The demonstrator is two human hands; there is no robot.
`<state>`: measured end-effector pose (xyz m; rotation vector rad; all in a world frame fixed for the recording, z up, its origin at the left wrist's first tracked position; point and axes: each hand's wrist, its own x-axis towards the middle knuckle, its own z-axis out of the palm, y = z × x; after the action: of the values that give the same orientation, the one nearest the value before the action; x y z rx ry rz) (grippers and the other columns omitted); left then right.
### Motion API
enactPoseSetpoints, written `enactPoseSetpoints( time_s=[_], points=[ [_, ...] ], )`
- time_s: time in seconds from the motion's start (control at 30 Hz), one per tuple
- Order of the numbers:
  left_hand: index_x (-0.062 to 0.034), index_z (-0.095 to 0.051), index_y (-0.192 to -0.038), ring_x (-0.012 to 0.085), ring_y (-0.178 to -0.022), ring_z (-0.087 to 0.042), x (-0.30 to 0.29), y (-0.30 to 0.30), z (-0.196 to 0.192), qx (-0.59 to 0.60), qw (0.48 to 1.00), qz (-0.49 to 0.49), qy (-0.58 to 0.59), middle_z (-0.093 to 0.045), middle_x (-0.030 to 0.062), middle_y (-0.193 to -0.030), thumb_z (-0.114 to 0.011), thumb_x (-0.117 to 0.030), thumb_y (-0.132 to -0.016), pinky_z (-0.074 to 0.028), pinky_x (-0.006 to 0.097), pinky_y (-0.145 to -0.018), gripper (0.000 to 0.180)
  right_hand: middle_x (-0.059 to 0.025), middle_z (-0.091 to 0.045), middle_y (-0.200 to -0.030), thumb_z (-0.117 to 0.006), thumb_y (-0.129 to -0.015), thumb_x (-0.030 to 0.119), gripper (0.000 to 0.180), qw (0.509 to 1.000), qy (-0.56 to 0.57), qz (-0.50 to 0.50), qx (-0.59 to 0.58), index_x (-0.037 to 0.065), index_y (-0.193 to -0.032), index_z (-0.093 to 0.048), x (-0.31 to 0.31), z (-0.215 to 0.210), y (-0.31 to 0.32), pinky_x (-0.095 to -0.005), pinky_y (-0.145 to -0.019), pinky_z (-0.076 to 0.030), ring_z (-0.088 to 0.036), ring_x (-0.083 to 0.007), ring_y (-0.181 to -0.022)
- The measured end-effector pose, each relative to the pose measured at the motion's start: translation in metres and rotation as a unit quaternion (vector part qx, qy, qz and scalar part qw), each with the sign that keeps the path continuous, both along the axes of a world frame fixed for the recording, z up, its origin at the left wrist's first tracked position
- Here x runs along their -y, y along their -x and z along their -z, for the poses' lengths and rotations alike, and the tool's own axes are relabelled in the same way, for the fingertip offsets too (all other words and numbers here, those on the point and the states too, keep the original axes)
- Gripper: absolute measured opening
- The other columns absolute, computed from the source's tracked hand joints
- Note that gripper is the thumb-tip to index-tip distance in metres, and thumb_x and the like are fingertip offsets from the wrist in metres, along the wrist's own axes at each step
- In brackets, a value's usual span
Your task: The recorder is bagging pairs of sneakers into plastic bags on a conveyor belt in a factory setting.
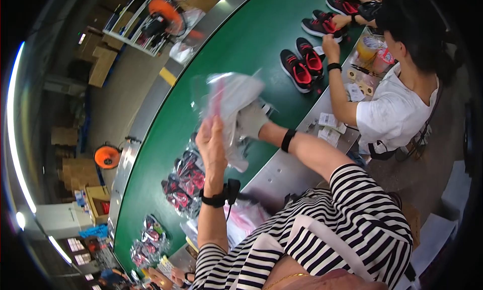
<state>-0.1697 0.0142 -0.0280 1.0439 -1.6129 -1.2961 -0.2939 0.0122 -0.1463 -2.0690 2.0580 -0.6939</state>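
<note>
Over the green belt I hold up a clear plastic bag (229,96) with a pink strip along it. My left hand (211,141), bare, is closed on the bag's near edge, thumb and fingers pinching the film. On the bag's right side, my right hand (252,120) wears a whitish glove and is closed against the plastic; its fingertips are partly hidden and blurred. Whether anything is inside the bag, I cannot make out. Bagged black-and-red shoes (186,182) lie on the belt left of my left wrist.
A pair of black-and-red sneakers (302,66) stands unbagged on the green belt (176,101). To the right, a co-worker (397,104) handles another shoe (322,26). Labels (330,126) lie on the metal ledge (274,177). More bagged shoes (150,242) rest at lower left.
</note>
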Motion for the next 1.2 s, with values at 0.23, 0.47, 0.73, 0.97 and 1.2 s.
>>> enactPoseSetpoints(
  time_s=[0.23, 0.47, 0.73, 0.97, 1.2],
  points=[
    [-0.0022, -0.056, -0.113, 0.0134, -0.086, -0.06, 0.026, -0.024, 0.018, -0.195, 0.963, -0.09, -0.163, -0.061, 0.0061, -0.1, -0.051, -0.019, -0.093, -0.05, 0.028, -0.074, 0.027, -0.0165, -0.062, -0.099, -0.059, -0.076, 0.038, 0.043, 0.897, -0.353, -0.096, 0.248, 0.004, -0.102, -0.063, -0.076, 0.048, 0.015, -0.0375, -0.072, -0.049, -0.062, -0.0256, -0.082],
    [-0.0046, -0.056, -0.112, 0.0112, -0.081, -0.058, -0.017, 0.001, 0.041, -0.169, 0.963, 0.001, -0.211, -0.06, 0.0013, -0.094, -0.053, -0.023, -0.093, -0.048, 0.025, -0.07, 0.027, 0.0, -0.057, -0.069, -0.057, -0.081, 0.05, 0.046, 0.755, -0.165, -0.166, 0.613, 0.005, -0.085, -0.062, -0.084, -0.047, 0.008, -0.0324, -0.066, -0.047, -0.055, -0.0136, -0.068],
    [-0.004, -0.059, -0.103, 0.0104, -0.072, -0.057, -0.011, -0.064, 0.025, -0.261, 0.951, -0.133, -0.098, -0.059, 0.0009, -0.089, -0.053, -0.018, -0.092, -0.048, 0.025, -0.062, 0.019, -0.0117, -0.061, -0.083, -0.062, -0.072, 0.018, 0.015, 0.989, 0.034, 0.122, 0.077, 0.009, -0.085, -0.06, -0.131, -0.06, 0.042, -0.0395, -0.069, -0.048, -0.06, -0.0292, -0.077],
    [-0.0028, -0.062, -0.084, 0.0019, -0.06, -0.04, -0.07, -0.031, 0.013, -0.112, 0.992, 0.047, 0.044, -0.049, -0.0078, -0.067, -0.056, -0.015, -0.09, -0.032, 0.02, -0.051, 0.015, -0.0083, -0.061, -0.094, -0.064, -0.07, 0.02, 0.021, 0.945, 0.321, -0.065, -0.007, 0.01, -0.089, -0.062, -0.134, -0.081, -0.021, -0.0377, -0.078, -0.047, -0.059, -0.0266, -0.086],
    [0.0024, -0.057, -0.079, 0.0034, -0.061, -0.037, -0.095, -0.056, 0.001, 0.093, 0.976, 0.156, 0.116, -0.043, -0.0049, -0.062, -0.055, -0.017, -0.091, -0.031, 0.022, -0.051, 0.023, -0.012, -0.066, -0.092, -0.054, -0.079, 0.026, 0.024, 0.981, -0.1, -0.155, -0.055, 0.008, -0.091, -0.066, -0.082, -0.023, -0.008, -0.0373, -0.078, -0.049, -0.063, -0.0282, -0.087]
  ],
)
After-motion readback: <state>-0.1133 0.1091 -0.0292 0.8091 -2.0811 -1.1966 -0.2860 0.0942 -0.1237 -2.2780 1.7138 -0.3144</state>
